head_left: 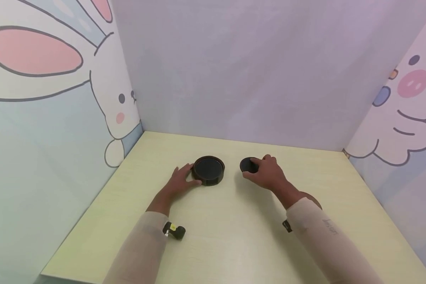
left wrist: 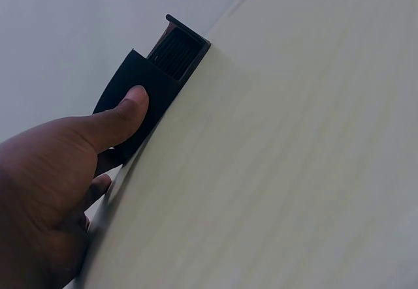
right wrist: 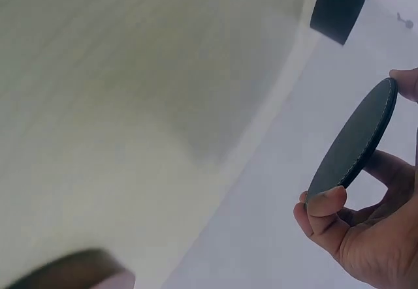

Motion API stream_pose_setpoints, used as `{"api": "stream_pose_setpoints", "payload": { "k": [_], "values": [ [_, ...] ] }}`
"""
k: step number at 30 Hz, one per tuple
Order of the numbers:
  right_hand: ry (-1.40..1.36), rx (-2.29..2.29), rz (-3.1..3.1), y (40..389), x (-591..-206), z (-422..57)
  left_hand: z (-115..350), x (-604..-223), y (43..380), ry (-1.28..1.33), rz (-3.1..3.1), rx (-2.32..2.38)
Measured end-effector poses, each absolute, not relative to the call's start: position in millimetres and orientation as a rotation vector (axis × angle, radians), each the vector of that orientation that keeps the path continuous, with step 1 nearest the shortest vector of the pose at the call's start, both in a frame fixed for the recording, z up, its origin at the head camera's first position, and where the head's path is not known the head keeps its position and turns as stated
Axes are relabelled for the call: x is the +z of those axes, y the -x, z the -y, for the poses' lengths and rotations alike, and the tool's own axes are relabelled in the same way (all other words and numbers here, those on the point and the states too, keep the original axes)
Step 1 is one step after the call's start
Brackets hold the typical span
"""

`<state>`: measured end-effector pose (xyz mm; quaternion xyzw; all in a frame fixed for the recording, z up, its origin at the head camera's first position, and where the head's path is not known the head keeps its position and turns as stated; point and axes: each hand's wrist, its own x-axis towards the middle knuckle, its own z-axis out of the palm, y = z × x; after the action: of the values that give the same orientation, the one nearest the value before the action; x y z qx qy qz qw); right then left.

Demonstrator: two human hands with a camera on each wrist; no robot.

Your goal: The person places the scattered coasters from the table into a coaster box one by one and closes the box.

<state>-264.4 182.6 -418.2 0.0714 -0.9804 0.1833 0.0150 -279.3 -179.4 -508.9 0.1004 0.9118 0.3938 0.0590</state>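
My left hand (head_left: 178,182) grips the left side of a round black coaster holder (head_left: 208,169) that stands on the table. In the left wrist view, the thumb presses on the holder's curved wall (left wrist: 127,83), and a gap in that wall shows dark stacked layers (left wrist: 175,54). To the right of the holder, my right hand (head_left: 269,173) holds a thin round black coaster (head_left: 247,165) by its edge, above the table. Pale stitching runs along the rim of this coaster (right wrist: 356,136) in the right wrist view, where it is tilted between thumb and fingers.
A brown round flat piece (head_left: 311,199) lies on the pale wooden table (head_left: 220,236), partly hidden under my right forearm. A plain curtain (head_left: 234,71) hangs behind the table. Panels with cartoon animals (head_left: 120,110) stand at both sides.
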Motion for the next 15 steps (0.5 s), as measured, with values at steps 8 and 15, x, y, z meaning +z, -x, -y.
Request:
{"api": "stream_pose_setpoints", "payload": {
  "k": [8,15],
  "values": [
    [-0.299,0.553,3.016,266,-423,-149,179,-510,279,-0.321,-2.767,1.220],
    [-0.359,0.520,3.014,267,-423,-119,179,-513,284,-0.348,-2.790,1.168]
  ]
}}
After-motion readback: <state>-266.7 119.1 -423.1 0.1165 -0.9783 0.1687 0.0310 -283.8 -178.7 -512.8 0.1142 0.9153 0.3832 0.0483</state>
